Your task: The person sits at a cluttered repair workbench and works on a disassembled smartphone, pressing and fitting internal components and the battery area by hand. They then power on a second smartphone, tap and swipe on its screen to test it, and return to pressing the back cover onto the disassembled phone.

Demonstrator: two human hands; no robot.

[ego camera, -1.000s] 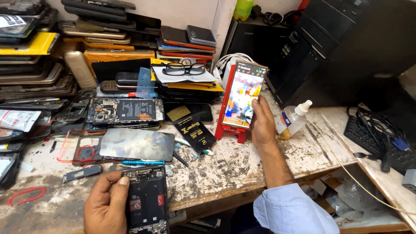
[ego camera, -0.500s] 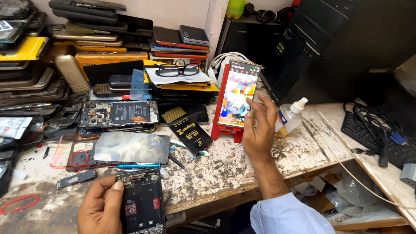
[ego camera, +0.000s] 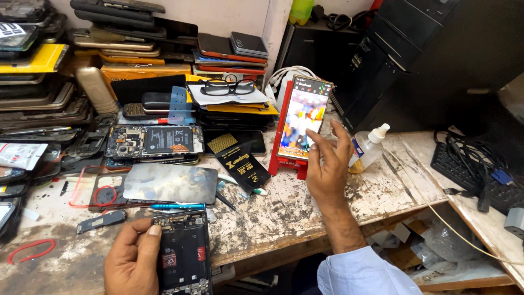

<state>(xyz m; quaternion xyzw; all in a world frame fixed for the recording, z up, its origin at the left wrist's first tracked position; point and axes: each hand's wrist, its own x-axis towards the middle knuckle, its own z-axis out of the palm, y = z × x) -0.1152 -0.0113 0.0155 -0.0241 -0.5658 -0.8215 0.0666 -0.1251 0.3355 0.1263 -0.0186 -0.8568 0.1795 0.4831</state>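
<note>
The opened phone [ego camera: 183,251] lies flat at the near edge of the bench [ego camera: 284,213], its long side pointing away from the person. The left hand [ego camera: 131,265] grips its left edge. The right hand [ego camera: 326,164] is open, fingers spread, a fingertip touching the lit phone [ego camera: 303,117] standing upright in a red stand [ego camera: 284,164].

Showing black with 2 red patches: opened phone [ego camera: 183,254], lower left of frame. Glowing multicoloured at centre: lit phone [ego camera: 302,117] on red stand [ego camera: 285,158]. Lying grey, left-centre: metal plate [ego camera: 170,183]. Peeling white: worn bench [ego camera: 273,213].
</note>
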